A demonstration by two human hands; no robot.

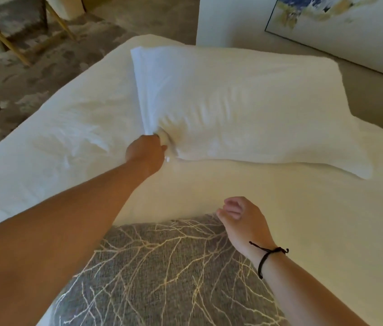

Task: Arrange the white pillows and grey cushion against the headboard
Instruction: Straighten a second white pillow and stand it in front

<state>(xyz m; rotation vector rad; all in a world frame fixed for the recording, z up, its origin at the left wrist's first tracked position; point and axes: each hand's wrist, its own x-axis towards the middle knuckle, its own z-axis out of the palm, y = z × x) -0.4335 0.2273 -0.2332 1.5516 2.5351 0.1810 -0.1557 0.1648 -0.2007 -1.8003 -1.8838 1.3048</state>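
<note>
White bed (303,220) carries one white pillow (244,109), which lies near its far edge, close to the beige headboard (373,95). The left hand (147,151) grasps the near-left corner of this pillow, with the fingers curled into the fabric. At the near edge of the bed lies the grey cushion (162,278) with a pale branch pattern. The right hand (242,217) hovers over its far-right corner with fingers loosely curled, holding nothing.

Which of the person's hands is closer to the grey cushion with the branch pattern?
The right hand. It hovers loosely curled at the grey cushion's far top corner, holding nothing. The left hand is farther up the bed, gripping the white pillow's near corner.
</note>
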